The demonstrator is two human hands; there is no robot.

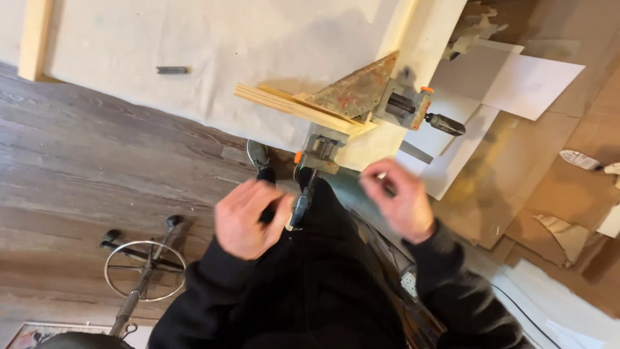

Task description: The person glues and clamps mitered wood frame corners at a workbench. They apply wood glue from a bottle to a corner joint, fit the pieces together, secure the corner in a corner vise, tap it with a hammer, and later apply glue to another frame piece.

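Observation:
A rusty metal corner clamp (354, 94) holds two pale wooden strips (290, 103) at the edge of a canvas-covered board (194, 45). One of its screws ends in a black handle (301, 205) that points down toward me. My left hand (248, 218) is blurred, its fingers curled and its thumb against that handle; whether it grips the handle is unclear. My right hand (399, 201) hovers just below the clamp's corner with its fingertips pinched together. The second black handle (445, 124) sticks out to the right, untouched.
A short dark rod (172, 70) lies on the canvas. White sheets (529, 81) and brown cardboard (568, 194) cover the floor at right. A stool base with a metal ring (143, 271) stands on the wood floor at lower left. My shoe (257, 155) shows under the board.

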